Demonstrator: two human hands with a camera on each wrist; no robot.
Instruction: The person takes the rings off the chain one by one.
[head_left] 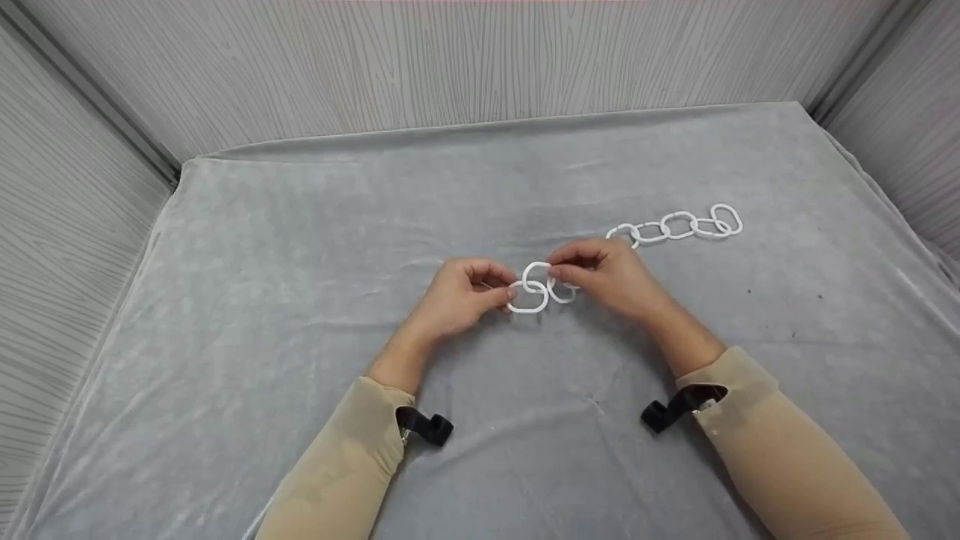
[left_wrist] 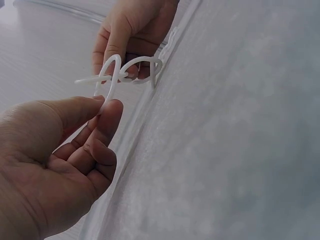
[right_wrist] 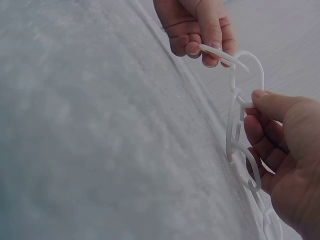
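Note:
A chain of white oval links (head_left: pixel 679 225) runs from between the two hands to the right across the grey cloth. My left hand (head_left: pixel 469 296) pinches the end link (head_left: pixel 528 310) between thumb and fingertips. That link is looped through a second link (right_wrist: pixel 262 75), which my right hand (head_left: pixel 611 277) pinches between thumb and forefinger. A third link (head_left: pixel 561 301) hangs below the right fingers, joined to the second. In the right wrist view, more links (right_wrist: pixel 255 175) trail down beside the right palm. Part of the chain is hidden behind the right hand in the head view.
Grey cloth (head_left: pixel 300 247) with soft wrinkles covers the table. Pale wood-patterned panels (head_left: pixel 465 60) stand behind it and at both sides. Each wrist carries a black camera mount (head_left: pixel 431 427) on its sleeve. A few dark specks (head_left: pixel 793 334) lie on the right of the cloth.

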